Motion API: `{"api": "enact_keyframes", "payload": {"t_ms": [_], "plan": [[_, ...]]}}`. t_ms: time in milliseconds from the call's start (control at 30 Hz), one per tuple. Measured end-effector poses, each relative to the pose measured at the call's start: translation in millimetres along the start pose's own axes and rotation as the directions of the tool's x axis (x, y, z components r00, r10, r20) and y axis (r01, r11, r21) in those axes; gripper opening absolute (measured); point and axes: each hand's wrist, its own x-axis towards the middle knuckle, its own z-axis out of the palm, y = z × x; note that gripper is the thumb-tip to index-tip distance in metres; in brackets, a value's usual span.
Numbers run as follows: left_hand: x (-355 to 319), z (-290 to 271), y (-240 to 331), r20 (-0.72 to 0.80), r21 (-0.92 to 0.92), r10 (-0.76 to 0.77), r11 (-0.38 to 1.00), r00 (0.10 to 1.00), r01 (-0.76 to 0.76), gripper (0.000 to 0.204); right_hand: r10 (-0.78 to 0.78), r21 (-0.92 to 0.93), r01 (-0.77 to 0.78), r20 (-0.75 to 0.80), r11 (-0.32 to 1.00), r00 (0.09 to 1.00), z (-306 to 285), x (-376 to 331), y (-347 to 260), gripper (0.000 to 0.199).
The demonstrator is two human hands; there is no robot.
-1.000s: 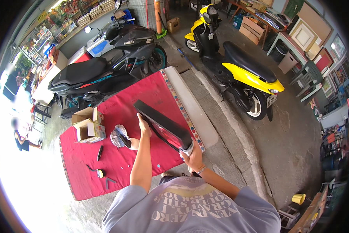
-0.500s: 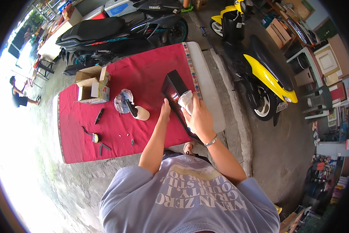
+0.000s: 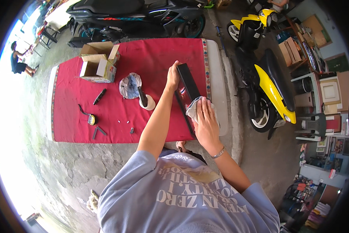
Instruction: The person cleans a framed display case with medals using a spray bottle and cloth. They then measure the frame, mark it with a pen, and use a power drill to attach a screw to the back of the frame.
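A long black box-like frame (image 3: 189, 82) with a glossy, reflecting front face stands tilted over the right part of the red-covered table. My left hand (image 3: 173, 77) grips its far end, fingers against the edge. Against the near part of the frame, my right hand (image 3: 206, 122) presses a crumpled whitish cloth (image 3: 192, 110) with its fingers laid flat over it. The cloth and that hand hide part of the frame's near end.
On the red tablecloth (image 3: 143, 128) are an open cardboard box (image 3: 104, 74), a bunched grey-white cloth (image 3: 128, 86), a white cylindrical thing (image 3: 150, 104), a black pen-like tool (image 3: 100, 96), a tape measure (image 3: 91, 119) and small black strips (image 3: 99, 133). Motorcycles (image 3: 267, 93) stand beyond and right. A person (image 3: 18, 62) is far left.
My left hand has moved from the frame's near side up to its far end. My right hand has slid the cloth nearer to me, its fingers now flatter. The view has shifted.
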Motion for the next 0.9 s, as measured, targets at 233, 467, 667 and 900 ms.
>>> {"api": "enact_keyframes", "payload": {"t_ms": [233, 467, 667, 900], "plan": [[37, -56, -45, 0.098, 0.417, 0.498, 0.766, 0.862, -0.49, 0.041, -0.225, 0.056, 0.238, -0.184, 0.97, 0.957, 23, 124, -22, 0.058], [21, -29, -34, 0.032, 0.213, 0.316, 0.925, 0.948, -0.315, 0.047, -0.183, 0.014, 0.187, -0.134, 0.982, 0.974, 29, 107, -12, 0.051], [-1, -3, -6, -0.037, -0.044, 0.046, 0.998, 0.998, -0.047, 0.054, -0.008, 0.074, 0.008, 0.005, 0.997, 1.0, -1, 19, -19, 0.058], [34, -27, -65, 0.047, -0.145, 0.331, 0.936, 0.942, -0.321, 0.042, -0.184, 0.017, 0.191, -0.198, 0.981, 0.963, 49, 170, -4, 0.056]]}}
